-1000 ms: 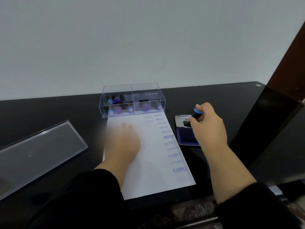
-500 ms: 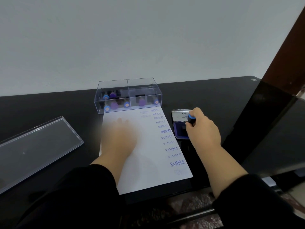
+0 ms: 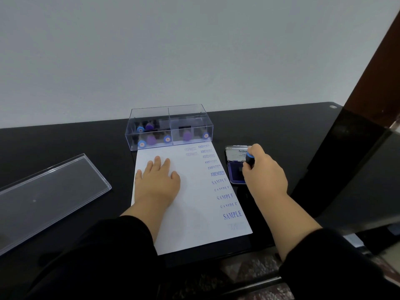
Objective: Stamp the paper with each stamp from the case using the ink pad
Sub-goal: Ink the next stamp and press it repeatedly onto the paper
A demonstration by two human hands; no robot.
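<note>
Head camera, looking forward-down over desk (image 3: 270, 126).

Under my flat left fingers lies the white paper (image 3: 188, 204), blue AMENDED and SAMPLE prints down its right edge, the clear case (image 3: 170, 128) of blue- and purple-capped stamps just past them, while my right fingers hold a blue-topped black stamp (image 3: 249, 159) on the open ink pad (image 3: 237, 169).

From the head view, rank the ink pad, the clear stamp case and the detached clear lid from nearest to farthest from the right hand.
Measured from the right hand, which grips a stamp:
1. Ink pad, directly under the hand, right of the paper.
2. Clear stamp case, at the paper's far edge, to the hand's left.
3. Clear lid, far left on the desk.
</note>
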